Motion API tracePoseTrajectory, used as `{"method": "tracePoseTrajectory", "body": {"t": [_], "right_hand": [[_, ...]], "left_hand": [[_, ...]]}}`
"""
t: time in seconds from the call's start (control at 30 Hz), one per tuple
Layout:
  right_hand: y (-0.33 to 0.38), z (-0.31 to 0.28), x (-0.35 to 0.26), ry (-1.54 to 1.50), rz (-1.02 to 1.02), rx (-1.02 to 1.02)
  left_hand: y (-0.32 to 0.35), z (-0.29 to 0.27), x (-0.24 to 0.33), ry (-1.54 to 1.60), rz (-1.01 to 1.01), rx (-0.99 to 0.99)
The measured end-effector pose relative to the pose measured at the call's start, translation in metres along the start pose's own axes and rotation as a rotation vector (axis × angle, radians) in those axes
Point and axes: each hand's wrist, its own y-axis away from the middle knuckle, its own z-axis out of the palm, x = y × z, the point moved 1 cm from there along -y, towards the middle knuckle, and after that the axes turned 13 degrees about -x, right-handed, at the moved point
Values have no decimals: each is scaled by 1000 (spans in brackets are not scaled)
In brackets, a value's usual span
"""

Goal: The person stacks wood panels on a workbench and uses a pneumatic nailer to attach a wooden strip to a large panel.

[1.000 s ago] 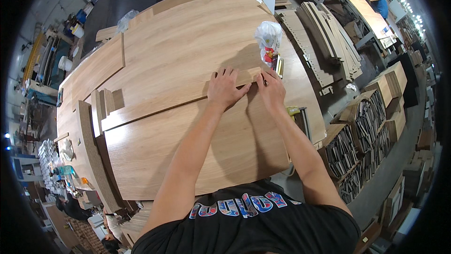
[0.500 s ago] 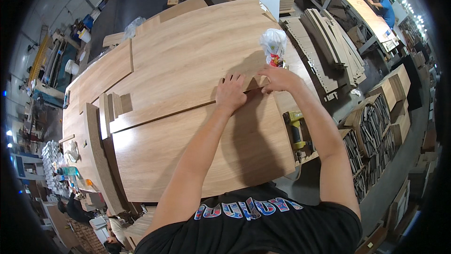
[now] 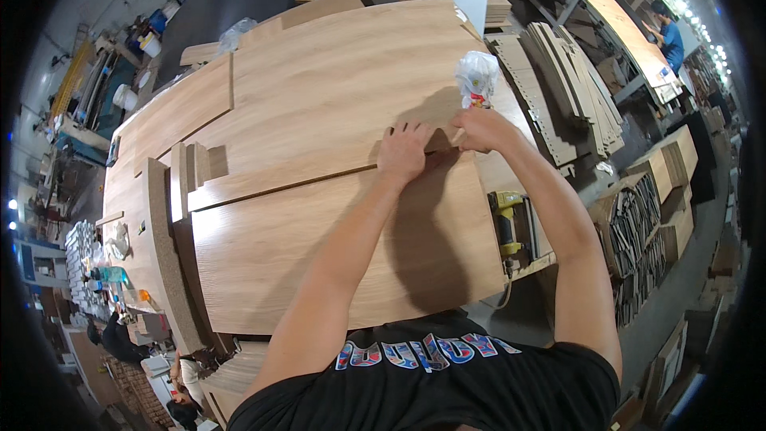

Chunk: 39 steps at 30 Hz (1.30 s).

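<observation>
A wood-grain panel (image 3: 263, 255) lies flat in front of me, and the front edge of a larger wood-grain panel (image 3: 343, 88) runs along its far side with a dark gap between. My left hand (image 3: 401, 152) rests on the larger panel by that edge, fingers spread. Farther right, my right hand (image 3: 484, 129) has its fingers bent and drawn together at the panel's right corner. Whatever lies between those fingers is hidden. Just beyond it stands something wrapped in a white plastic bag (image 3: 477, 74), with red showing at its base.
A yellow-green nail gun (image 3: 504, 224) lies right of the near panel. Narrow wood strips (image 3: 177, 184) and a long brown board (image 3: 163, 263) stand at the left. Stacked slotted boards (image 3: 562, 84) and bundled offcuts (image 3: 630, 216) are at the right. A person in blue (image 3: 672, 40) works far right.
The right hand's fingers have closed in from a wider spread at the corner. My left hand keeps its place on the panel. The whole view has shifted slightly.
</observation>
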Motion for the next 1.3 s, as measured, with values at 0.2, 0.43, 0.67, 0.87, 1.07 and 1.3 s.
{"method": "tracePoseTrajectory", "body": {"t": [0.2, 0.43, 0.67, 0.87, 1.07, 1.3], "right_hand": [[18, 48, 37, -564, 1, 135], [23, 110, 9, -1020, 250, 546], [22, 119, -33, -936, 364, 803], [30, 121, -28, -891, 330, 807], [38, 117, -31, -806, 250, 826], [42, 114, -23, -735, 186, 803]], "left_hand": [[5, -20, 15, 120, -16, -77], [5, -19, 18, 84, -11, -14], [3, -21, 22, 68, -33, -24], [2, -19, 24, 52, -24, -15], [1, -15, 25, 31, -10, 6], [-4, -10, 25, -19, 8, 48]]}}
